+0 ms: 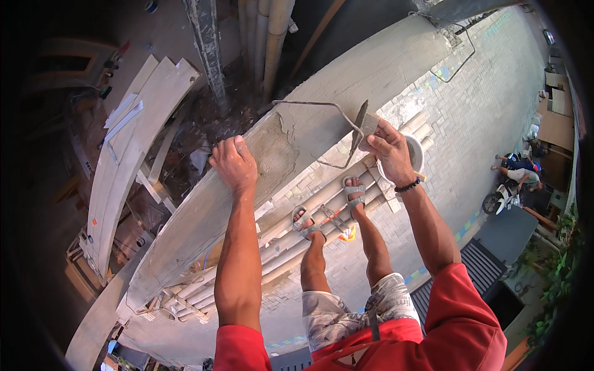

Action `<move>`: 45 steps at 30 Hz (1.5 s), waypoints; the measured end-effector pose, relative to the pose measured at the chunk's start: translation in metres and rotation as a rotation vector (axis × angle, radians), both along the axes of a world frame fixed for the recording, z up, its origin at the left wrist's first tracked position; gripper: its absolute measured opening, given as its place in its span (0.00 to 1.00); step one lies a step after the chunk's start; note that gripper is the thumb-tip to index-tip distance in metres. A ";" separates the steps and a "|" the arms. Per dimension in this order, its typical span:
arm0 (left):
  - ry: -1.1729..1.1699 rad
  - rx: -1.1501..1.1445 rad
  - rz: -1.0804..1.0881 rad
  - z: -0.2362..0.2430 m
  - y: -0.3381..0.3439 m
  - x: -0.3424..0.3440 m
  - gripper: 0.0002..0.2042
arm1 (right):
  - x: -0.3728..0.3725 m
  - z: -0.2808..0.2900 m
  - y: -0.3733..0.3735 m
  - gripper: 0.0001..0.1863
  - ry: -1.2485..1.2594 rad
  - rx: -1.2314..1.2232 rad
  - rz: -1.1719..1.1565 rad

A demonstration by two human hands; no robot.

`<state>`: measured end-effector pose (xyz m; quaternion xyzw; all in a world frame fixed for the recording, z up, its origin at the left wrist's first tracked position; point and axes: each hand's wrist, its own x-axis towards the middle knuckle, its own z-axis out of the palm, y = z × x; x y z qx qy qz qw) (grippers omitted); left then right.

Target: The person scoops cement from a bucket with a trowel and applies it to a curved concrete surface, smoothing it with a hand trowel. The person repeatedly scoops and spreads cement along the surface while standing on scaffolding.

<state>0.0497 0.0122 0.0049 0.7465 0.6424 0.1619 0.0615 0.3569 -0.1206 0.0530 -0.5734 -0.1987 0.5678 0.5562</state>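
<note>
My left hand [235, 162] rests at the far edge of a long grey plastered wall [365, 68], its fingers curled over that edge. In my right hand [391, 151] is a plastering trowel [360, 127]; its dark, thin blade appears nearly edge-on and the grip is partly covered by my fingers. Beside the blade a bent metal rod [315, 103] spans the wall top. A rough patch of mortar [275, 148] lies between my hands. Partly behind my right wrist is a round white bucket [416, 151].
I stand in sandals on bamboo poles [278, 253] lashed along the wall, high above a paved surface [482, 93]. Another bent rod [473, 46] is farther along. Long curved boards [133, 148] lean at left beside a metal post [207, 49]. People and a motorbike [502, 199] are below right.
</note>
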 end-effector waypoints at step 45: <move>-0.055 -0.062 -0.012 0.005 -0.016 -0.098 0.15 | -0.146 0.019 -0.076 0.30 -1.191 -0.043 0.463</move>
